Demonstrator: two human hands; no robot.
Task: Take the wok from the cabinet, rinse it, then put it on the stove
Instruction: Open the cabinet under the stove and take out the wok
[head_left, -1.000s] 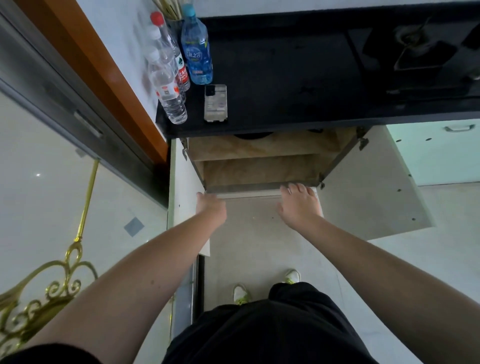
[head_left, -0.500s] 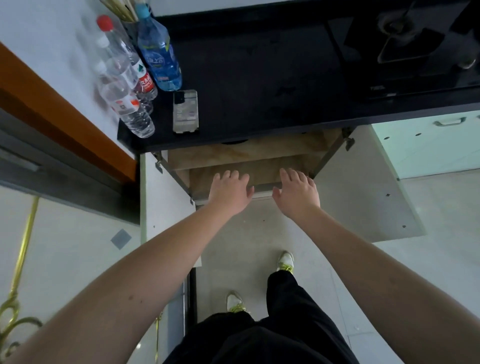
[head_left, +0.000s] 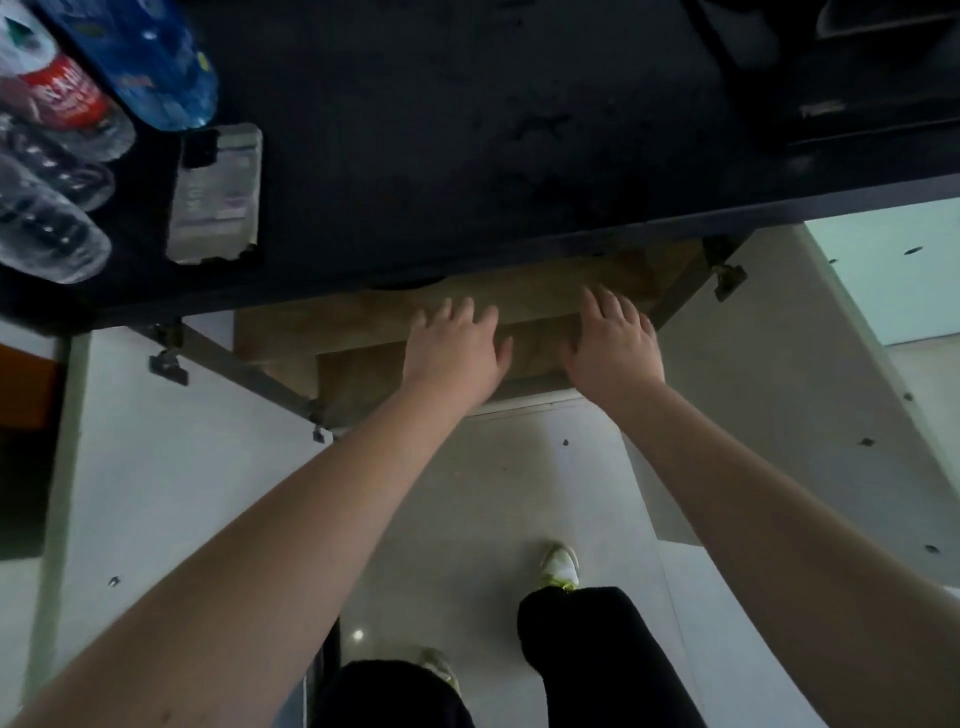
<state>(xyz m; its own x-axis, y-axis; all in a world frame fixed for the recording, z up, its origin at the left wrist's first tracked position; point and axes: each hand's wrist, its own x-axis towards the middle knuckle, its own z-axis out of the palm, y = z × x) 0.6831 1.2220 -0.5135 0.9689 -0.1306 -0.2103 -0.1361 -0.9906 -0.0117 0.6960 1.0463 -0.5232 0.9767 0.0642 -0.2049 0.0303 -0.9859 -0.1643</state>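
Observation:
The cabinet under the black counter stands with both doors swung wide, showing its wooden shelves. My left hand and my right hand reach side by side into the opening, fingers straight and spread, holding nothing. Only a thin dark curved edge shows just under the counter lip; the wok itself is hidden. The stove sits dark at the counter's far right.
Several water bottles and a phone lie on the counter's left end. The left door and right door flank my arms. My feet stand on the pale floor.
Both hands have moved forward from the cabinet's front edge into the opening. My head has come closer and lower over the counter.

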